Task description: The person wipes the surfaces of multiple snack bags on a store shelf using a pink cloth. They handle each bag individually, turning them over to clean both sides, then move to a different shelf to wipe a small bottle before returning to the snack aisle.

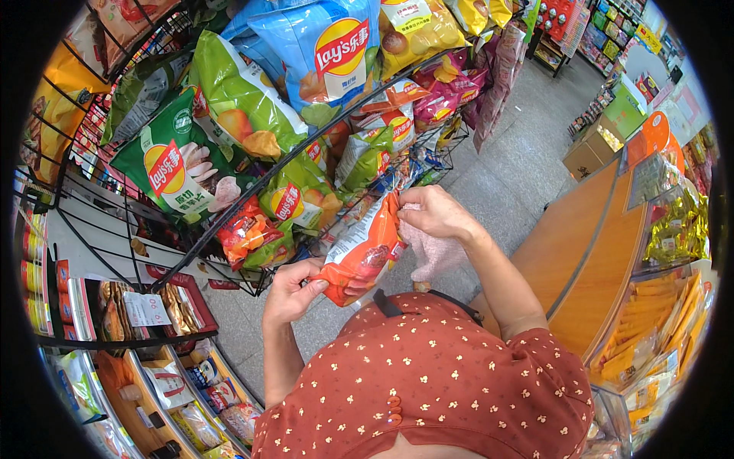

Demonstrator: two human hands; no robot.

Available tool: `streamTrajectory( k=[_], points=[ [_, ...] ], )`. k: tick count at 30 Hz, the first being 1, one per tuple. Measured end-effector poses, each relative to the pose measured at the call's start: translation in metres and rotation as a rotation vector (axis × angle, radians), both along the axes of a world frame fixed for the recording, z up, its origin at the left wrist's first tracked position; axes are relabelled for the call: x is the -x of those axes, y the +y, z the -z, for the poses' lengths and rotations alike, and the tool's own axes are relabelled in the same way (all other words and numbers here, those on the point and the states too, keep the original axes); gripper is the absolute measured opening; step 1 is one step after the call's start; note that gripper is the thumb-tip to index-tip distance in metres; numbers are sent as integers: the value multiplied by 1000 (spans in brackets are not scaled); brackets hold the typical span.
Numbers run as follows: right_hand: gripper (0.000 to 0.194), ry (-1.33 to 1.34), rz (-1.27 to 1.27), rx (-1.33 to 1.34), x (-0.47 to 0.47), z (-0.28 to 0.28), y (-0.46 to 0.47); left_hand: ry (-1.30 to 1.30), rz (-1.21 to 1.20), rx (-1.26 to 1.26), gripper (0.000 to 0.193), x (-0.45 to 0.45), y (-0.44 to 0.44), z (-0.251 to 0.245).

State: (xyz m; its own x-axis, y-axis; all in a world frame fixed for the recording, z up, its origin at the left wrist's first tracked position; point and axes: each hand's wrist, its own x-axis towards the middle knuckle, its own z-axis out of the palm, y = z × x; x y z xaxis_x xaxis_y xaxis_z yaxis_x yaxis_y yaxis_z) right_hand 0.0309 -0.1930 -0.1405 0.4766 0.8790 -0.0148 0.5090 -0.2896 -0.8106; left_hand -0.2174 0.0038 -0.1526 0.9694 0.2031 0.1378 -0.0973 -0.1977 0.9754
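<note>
An orange and white Lay's chip bag (361, 252) is held in front of my body, tilted, between both hands. My left hand (298, 290) pinches its lower left corner with thumb and fingers. My right hand (433, 211) grips the upper right end, and a pink cloth (441, 252) hangs just below that hand. Close beyond the bag is a black wire rack (229, 226) full of chip bags, among them a green bag (287, 201), a dark green bag (183, 166) and, higher up, a blue bag (338, 51).
A wooden counter (579, 258) runs along the right, beside orange snack packets (636, 333). Shelves with packaged food (195, 424) stand at the lower left. A cardboard box (593, 146) sits at the upper right, beyond grey floor (493, 178).
</note>
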Motion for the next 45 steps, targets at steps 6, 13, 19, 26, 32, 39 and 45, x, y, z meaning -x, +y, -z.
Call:
streamTrajectory(
  k=[6,13,19,26,32,39,45],
  points=[
    [24,-228,48,-47,-3,6,-4,0,-14,19,14,5,3,3],
    [24,-206,201,-40,-8,-33,-13,-18,-236,242,17,11,22,27],
    [18,-399,-83,-163,-1,-70,-14,161,-190,221,20,12,21,42],
    [13,-651,-412,-87,33,-124,14,8,-108,-12,113,-37,-12,6],
    [13,-683,-205,-228,19,-111,53,52,29,640,63,-63,-32,13],
    [37,-177,233,-526,1,-92,46,80,33,1338,57,-58,-31,80],
    [21,-694,-153,-275,41,-17,56,-53,-26,1285,61,-61,-49,57]
  ],
)
